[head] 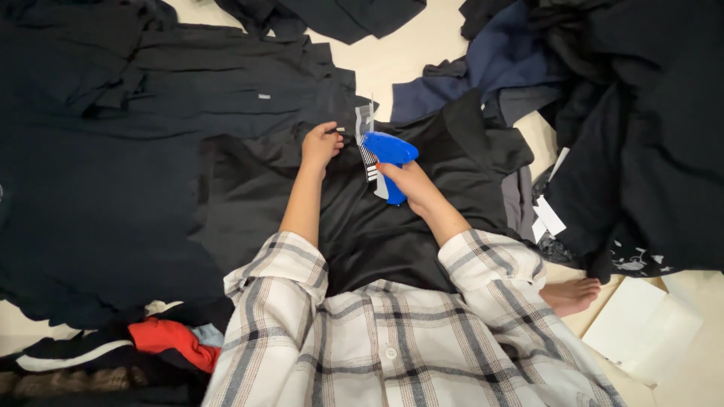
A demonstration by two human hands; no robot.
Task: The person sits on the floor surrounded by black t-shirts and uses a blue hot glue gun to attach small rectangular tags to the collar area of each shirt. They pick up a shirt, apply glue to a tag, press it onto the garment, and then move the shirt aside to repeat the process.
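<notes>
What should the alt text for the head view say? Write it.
The right hand holds a blue tagging gun over a black garment, while the left hand pinches the fabric beside it. Dark clothes lie piled around.

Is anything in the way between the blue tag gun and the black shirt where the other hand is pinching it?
Nothing visible. The right hand holds the blue tag gun right beside the left hand, which pinches the black shirt; only the gun's own strip of fasteners stands there.

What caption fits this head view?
Right hand holds a blue tagging gun over a black garment; left hand pinches the fabric.
</notes>
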